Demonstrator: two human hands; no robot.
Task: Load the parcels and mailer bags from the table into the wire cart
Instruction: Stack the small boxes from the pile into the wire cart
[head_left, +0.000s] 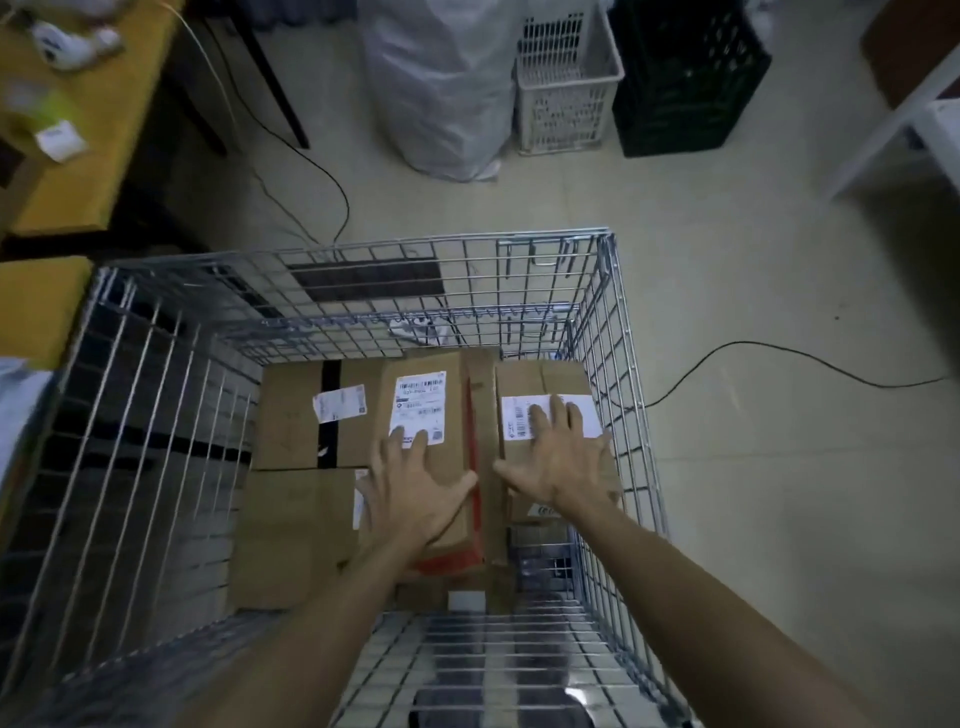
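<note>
Well inside wire cart (467, 249): cartons (452, 410) tight to right wall, gap at near-right corner; presses left hand (415, 483) and right hand (558, 457) flat on adjacent tops, fingers spread, grasping nothing.

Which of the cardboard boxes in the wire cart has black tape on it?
The far-left box at the back: a black tape stripe crosses its top beside a tilted white label. The middle box shows red tape instead.
</note>
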